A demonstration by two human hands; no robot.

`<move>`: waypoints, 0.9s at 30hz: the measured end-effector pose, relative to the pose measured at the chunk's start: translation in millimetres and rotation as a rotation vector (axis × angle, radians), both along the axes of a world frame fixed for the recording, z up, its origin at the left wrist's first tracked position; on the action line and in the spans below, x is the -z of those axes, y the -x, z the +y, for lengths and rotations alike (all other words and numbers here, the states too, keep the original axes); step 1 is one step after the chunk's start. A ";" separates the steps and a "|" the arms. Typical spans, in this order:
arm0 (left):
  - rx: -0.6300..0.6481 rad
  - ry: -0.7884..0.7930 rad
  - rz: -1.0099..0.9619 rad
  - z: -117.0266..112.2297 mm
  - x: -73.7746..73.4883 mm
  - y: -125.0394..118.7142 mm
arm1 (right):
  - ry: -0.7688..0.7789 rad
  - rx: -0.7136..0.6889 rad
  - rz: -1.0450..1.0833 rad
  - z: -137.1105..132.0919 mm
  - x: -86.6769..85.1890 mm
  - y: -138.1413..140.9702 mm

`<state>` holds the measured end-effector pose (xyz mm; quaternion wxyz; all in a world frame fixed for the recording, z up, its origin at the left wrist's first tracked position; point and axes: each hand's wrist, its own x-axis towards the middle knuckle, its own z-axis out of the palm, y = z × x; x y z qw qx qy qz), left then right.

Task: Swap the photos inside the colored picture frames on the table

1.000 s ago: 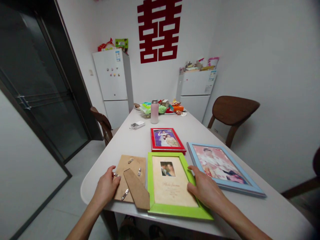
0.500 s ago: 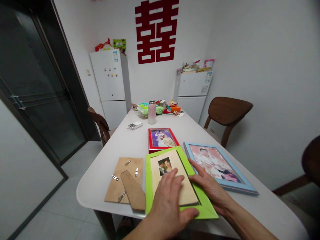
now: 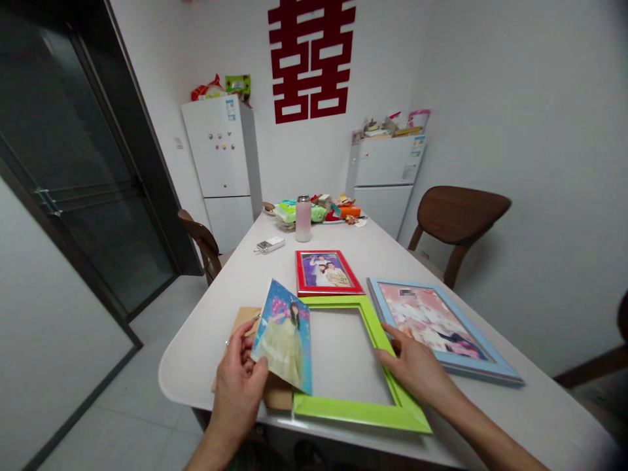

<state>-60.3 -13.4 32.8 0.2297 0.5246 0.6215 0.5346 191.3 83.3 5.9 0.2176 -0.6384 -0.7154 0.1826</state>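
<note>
My left hand (image 3: 239, 386) grips a glossy photo (image 3: 283, 337) of a figure in a pale gown on a blue background, holding it tilted above the table. My right hand (image 3: 415, 369) holds the right rail of a lime green picture frame (image 3: 350, 413) lying flat, and a pale surface fills its opening. A wooden frame backing board (image 3: 240, 320) lies to the left, mostly hidden behind the photo and my left hand. A red frame (image 3: 307, 275) and a light blue frame (image 3: 483, 371) lie beyond and to the right.
The white table (image 3: 223, 294) holds a small silver device (image 3: 269, 245), a pink flask (image 3: 303, 219) and a heap of packets (image 3: 314, 212) at the far end. Wooden chairs (image 3: 464, 209) and two white fridges (image 3: 220, 150) stand beyond it.
My left hand has moved from the green frame's contents to the left, holding the photo up. The cream card no longer shows, leaving the frame's opening bare. The frame has turned back straighter.
</note>
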 end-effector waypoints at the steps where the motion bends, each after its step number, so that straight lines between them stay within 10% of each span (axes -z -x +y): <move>1: 0.018 0.032 -0.050 -0.8 6.2 7.3 | -0.017 -0.018 -0.048 0.1 1.8 -0.3; 6: 0.052 0.168 0.031 -1.2 31.2 26.6 | -0.085 -0.082 -0.195 0.4 13.4 -0.1; 21: 0.049 0.287 0.517 3.2 31.2 28.2 | -0.099 -0.074 -0.362 -7.8 4.8 6.5; 27: 0.044 0.237 0.692 7.3 26.0 21.9 | -0.105 -0.211 0.005 -13.3 -3.2 32.6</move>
